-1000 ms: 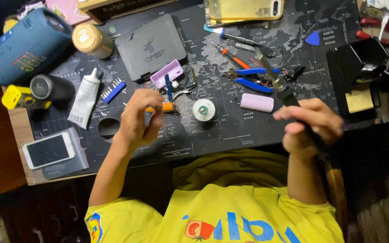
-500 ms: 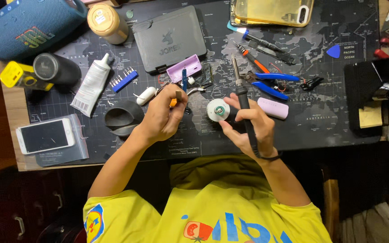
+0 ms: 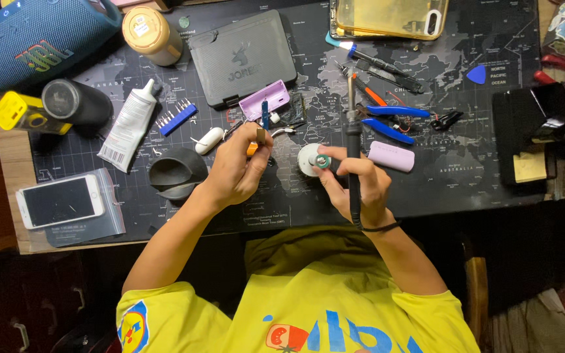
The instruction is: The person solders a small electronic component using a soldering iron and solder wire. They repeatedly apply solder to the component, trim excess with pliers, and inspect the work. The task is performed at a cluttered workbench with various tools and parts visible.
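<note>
Black-handled soldering iron (image 3: 352, 140) sits clamped in right hand (image 3: 359, 186) fingers beside the small white round tin (image 3: 311, 159); left hand (image 3: 235, 171) fingers pinch a small brass part (image 3: 260, 135); steadying both wrists on the worktop (image 3: 465, 170) seems wise.

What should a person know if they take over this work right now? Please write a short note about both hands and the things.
Left hand: holds a small orange-handled tool upright above the mat.
Right hand: grips the soldering iron, tip pointing away, fingers at the white solder spool.
Nearby: purple case, blue cutters, pink block.
Done: cannot tell of any joint made.
Left: iron tip touches nothing yet.
</note>
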